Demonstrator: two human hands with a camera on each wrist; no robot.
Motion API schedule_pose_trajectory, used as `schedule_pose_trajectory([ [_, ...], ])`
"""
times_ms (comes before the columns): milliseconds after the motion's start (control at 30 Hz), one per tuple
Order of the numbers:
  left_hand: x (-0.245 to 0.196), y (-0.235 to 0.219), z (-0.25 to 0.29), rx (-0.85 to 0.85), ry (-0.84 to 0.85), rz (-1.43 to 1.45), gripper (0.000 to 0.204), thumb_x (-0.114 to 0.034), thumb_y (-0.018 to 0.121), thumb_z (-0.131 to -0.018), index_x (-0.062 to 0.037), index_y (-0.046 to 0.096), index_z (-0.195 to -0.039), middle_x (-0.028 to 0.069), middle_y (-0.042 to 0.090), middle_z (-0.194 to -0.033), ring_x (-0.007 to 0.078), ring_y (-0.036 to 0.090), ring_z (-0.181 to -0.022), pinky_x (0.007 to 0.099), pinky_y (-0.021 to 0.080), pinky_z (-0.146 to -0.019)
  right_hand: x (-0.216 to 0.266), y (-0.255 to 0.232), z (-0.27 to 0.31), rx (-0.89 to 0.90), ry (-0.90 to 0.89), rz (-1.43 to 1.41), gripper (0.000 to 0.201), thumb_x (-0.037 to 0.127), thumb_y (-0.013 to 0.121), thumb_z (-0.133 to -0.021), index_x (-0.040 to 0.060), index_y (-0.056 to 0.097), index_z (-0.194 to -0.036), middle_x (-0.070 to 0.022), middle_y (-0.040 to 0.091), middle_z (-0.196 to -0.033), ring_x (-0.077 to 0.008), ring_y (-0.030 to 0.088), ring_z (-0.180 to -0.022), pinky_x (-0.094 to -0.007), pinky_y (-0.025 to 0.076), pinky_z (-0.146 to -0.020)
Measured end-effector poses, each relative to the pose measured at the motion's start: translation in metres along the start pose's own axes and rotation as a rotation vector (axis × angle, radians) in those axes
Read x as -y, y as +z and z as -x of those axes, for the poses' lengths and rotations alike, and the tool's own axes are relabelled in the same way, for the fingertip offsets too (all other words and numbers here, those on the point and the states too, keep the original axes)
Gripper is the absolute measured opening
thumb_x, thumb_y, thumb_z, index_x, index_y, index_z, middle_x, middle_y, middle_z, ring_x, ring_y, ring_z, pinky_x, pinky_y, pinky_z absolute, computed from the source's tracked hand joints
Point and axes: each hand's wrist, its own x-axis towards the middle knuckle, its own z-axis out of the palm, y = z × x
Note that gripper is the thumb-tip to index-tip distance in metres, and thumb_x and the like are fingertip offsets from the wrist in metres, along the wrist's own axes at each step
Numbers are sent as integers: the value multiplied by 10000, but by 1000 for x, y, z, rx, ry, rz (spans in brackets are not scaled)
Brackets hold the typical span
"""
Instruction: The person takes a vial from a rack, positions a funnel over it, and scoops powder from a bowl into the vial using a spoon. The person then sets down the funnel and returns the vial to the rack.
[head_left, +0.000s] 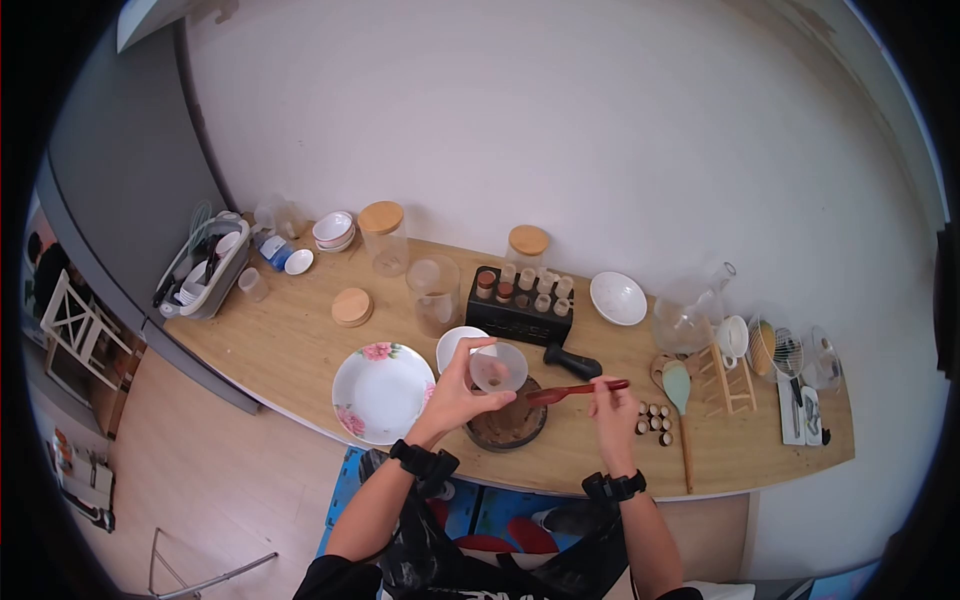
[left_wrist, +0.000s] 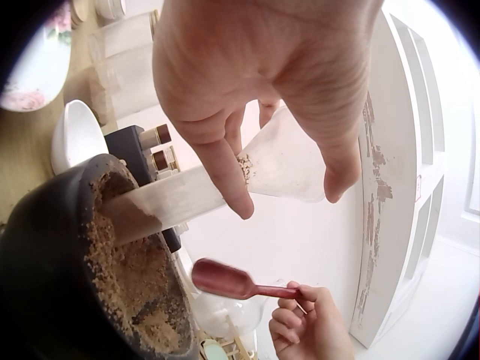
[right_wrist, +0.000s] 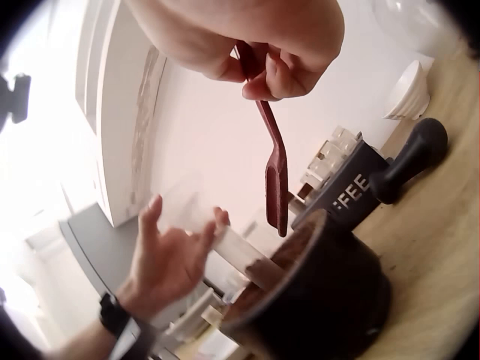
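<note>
My left hand [head_left: 455, 400] holds a clear funnel [head_left: 500, 368] between thumb and fingers, over a black mortar [head_left: 506, 442]. Below the funnel, in the left wrist view, a clear tube [left_wrist: 176, 199] slants down into the mortar, brown powder showing in its lower end. Coarse brown powder [left_wrist: 139, 285] coats the mortar's inside, and a few crumbs cling to the funnel's neck. My right hand [head_left: 613, 415] pinches the handle of a dark red scoop [head_left: 572, 392]. Its bowl hangs near the mortar's rim, apart from the funnel, with no heap visible in it.
A flowered plate [head_left: 382, 398] lies left of the mortar, a white bowl [head_left: 452, 343] behind it. Farther back are a black rack [head_left: 515, 325] of small vials and a black pestle [head_left: 573, 361]. Several small caps [head_left: 654, 422] and a green spatula [head_left: 677, 388] lie right.
</note>
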Motion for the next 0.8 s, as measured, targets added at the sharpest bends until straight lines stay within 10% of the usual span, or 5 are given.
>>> schedule_pose_trajectory([
  [267,1,0,0,5,0,12,743,-102,809,-727,-99,355,-1315,82,539,-1073,186,550,-1063,318,532,-874,-20,23,3,226,-222,187,110,104,587,-931,13,626,-979,27,556,-675,-41,494,-568,-204,409,-534],
  [800,2,0,0,6,-5,11,760,-83,810,-722,-105,346,-1323,79,530,-1076,181,539,-1068,309,536,-866,-40,23,-10,212,372,-62,204,188,551,-952,2,631,-962,2,552,-686,-62,503,-552,-207,368,-485],
])
